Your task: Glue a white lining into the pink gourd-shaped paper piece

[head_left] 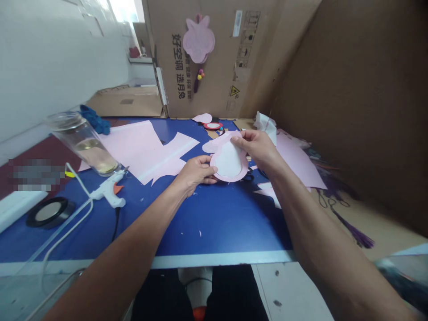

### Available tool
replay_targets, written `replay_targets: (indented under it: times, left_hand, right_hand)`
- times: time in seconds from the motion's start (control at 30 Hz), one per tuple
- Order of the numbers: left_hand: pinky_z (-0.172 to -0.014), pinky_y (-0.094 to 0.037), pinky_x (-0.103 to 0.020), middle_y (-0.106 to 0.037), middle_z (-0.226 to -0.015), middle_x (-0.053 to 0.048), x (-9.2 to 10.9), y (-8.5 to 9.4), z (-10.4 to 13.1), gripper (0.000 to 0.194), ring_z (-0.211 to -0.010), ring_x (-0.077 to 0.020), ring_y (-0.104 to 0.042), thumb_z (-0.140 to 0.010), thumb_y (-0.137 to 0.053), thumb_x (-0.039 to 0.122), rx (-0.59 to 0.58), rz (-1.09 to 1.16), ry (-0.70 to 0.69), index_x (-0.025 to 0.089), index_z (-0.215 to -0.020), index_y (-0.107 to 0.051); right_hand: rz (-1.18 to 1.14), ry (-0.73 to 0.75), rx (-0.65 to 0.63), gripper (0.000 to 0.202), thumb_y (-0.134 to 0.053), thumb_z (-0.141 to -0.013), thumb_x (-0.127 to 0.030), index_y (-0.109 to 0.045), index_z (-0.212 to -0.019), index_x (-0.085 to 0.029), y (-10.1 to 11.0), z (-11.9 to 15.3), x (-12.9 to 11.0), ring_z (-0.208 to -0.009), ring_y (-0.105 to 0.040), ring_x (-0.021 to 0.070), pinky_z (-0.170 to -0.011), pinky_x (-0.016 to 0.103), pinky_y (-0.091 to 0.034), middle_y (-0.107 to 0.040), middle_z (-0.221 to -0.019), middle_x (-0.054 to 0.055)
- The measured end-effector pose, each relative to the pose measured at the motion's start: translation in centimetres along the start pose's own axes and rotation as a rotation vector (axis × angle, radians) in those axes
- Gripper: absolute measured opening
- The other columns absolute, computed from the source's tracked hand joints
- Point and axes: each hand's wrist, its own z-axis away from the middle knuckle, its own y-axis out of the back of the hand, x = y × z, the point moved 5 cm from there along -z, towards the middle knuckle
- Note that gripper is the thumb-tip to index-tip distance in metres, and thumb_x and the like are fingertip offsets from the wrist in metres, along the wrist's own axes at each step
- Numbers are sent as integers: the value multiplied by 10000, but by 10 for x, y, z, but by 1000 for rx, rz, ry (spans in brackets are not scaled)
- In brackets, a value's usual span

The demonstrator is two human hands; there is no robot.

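Observation:
Between my two hands, above the blue table, is a pink paper cutout (245,171) with a rounded outline and a large white area in its middle. My left hand (199,171) pinches its lower left edge, thumb on the front. At its upper right, my right hand (256,145) grips the rim between thumb and fingers. Another pink lobe shows at the cutout's upper left; I cannot tell if it is part of the same piece. Scissors (248,174), partly hidden, lie behind the cutout.
Pink paper sheets (137,147) lie left, and another sheet (297,160) right. A white glue gun (110,189) with its cord, a glass jar (95,149) and a black tape roll (50,211) stand at left. Cardboard (214,89) rises behind. A purple tassel (359,234) lies right.

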Motion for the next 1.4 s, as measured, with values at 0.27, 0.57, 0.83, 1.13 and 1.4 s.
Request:
replay_targets:
  times: [0.27,0.57,0.83,1.13,1.4]
  left_hand:
    - [-684,-633,-289,-738,-708,-32,7,6,2,155,-653,-146,-720,-940,-746,146,104,12,-3,203,-858,-627]
    - [-695,-604,-299,-720,-724,-17,3,7,0,172,-664,-137,-682,-859,-815,189,71,11,-16,203,-793,-657]
    - [-769,-621,-352,-728,-753,-12,3,9,-2,151,-668,-144,-688,-821,-786,195,43,131,10,198,-796,-638]
    - [-735,-623,-321,-743,-781,-24,1,8,-1,188,-677,-140,-698,-833,-845,169,42,99,44,195,-818,-659]
    - [-694,-642,-331,-768,-783,-35,-1,7,-2,163,-652,-159,-709,-934,-821,184,60,108,63,214,-1064,-728]
  right_hand:
    - [17,-2,6,325,-866,-789,-500,-737,-846,-207,2,-3,4,-713,-587,181,-657,322,-461,-702,-803,37]
    - [10,-9,6,325,-867,-772,-504,-752,-848,-210,1,1,1,-720,-590,185,-640,316,-462,-723,-808,44]
    - [31,9,9,305,-862,-786,-502,-755,-857,-226,0,0,1,-752,-604,202,-654,325,-475,-727,-821,50]
    - [23,-1,-3,331,-866,-778,-507,-751,-855,-206,0,0,1,-716,-596,182,-648,314,-463,-719,-805,34]
    - [-4,-1,-14,304,-876,-780,-488,-766,-860,-216,-2,0,2,-724,-600,190,-646,314,-473,-730,-810,42]
